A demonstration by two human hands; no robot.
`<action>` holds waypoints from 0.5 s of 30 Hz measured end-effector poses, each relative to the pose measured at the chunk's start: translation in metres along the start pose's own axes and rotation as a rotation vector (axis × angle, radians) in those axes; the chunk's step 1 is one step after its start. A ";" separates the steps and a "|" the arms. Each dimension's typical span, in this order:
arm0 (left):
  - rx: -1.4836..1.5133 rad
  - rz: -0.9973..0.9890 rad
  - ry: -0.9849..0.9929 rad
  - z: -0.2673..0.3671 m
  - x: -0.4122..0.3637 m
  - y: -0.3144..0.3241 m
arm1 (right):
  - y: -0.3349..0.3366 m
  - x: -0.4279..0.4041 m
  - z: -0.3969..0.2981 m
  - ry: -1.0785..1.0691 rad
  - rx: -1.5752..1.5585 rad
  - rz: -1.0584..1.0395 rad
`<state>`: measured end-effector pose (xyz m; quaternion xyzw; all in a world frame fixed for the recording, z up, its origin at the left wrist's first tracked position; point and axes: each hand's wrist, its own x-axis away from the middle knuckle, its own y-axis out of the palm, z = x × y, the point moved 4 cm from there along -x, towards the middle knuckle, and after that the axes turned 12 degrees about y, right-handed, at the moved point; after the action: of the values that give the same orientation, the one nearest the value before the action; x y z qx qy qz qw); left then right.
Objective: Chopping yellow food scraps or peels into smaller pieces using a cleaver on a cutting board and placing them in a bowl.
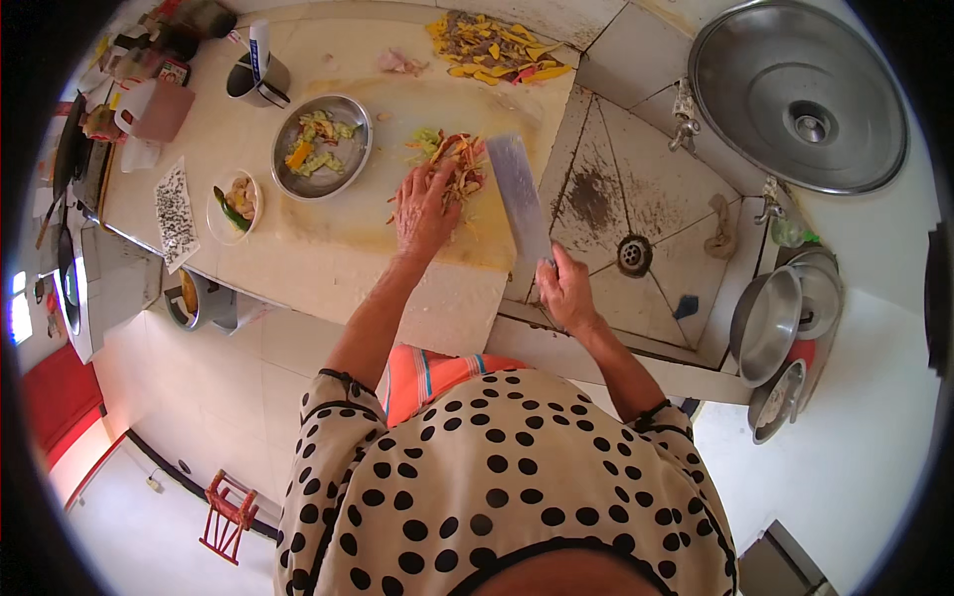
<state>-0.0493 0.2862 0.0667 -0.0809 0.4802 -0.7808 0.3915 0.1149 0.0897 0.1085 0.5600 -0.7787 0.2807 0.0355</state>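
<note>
My left hand [426, 210] rests on a heap of shredded food [463, 158], reddish and pale strips with some green leaf, on a pale cutting board [335, 231]. My right hand [566, 289] grips the handle of a cleaver [519, 195]. Its broad blade lies just right of the heap, over the board's right edge. To the left of the heap, a round steel bowl [356, 165] holds pieces of pale green leaf and some orange and reddish bits. Beyond it sits a small clear bowl [215, 225] with a green pepper [232, 211] and pale pieces.
Yellow and brown peelings [492, 48] lie along the counter's back. At the right is a tiled basin with a floor drain [634, 255] and taps [682, 123]. Steel bowls [766, 328] stack beyond it. A metal cup [274, 80] and a pink-filled jug [156, 110] stand at the left.
</note>
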 end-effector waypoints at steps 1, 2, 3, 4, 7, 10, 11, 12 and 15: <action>0.005 0.001 -0.005 0.007 -0.001 -0.005 | -0.007 -0.010 -0.013 -0.088 0.108 0.063; 0.001 0.075 -0.033 0.016 0.000 -0.013 | -0.012 -0.019 -0.026 -0.149 0.186 0.077; -0.006 0.151 -0.058 0.023 -0.001 -0.021 | -0.015 -0.031 -0.036 -0.151 0.190 0.073; -0.003 0.152 -0.063 0.027 -0.002 -0.019 | -0.014 -0.042 -0.045 -0.199 0.327 0.074; -0.039 0.219 -0.169 0.025 0.000 -0.016 | -0.003 -0.070 -0.077 -0.284 0.604 0.004; -0.239 0.052 -0.203 0.016 -0.002 -0.003 | 0.009 -0.092 -0.083 -0.304 0.832 -0.120; -0.266 0.026 -0.176 0.014 -0.003 -0.001 | 0.012 -0.097 -0.081 -0.286 0.921 -0.176; -0.294 0.000 -0.152 0.013 -0.003 -0.001 | 0.014 -0.098 -0.082 -0.287 0.921 -0.183; -0.296 -0.062 -0.084 0.010 -0.001 -0.004 | 0.018 -0.105 -0.083 -0.265 0.924 -0.192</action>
<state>-0.0458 0.2805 0.0756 -0.1848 0.5705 -0.7092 0.3708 0.1160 0.2229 0.1325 0.6172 -0.5154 0.5188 -0.2905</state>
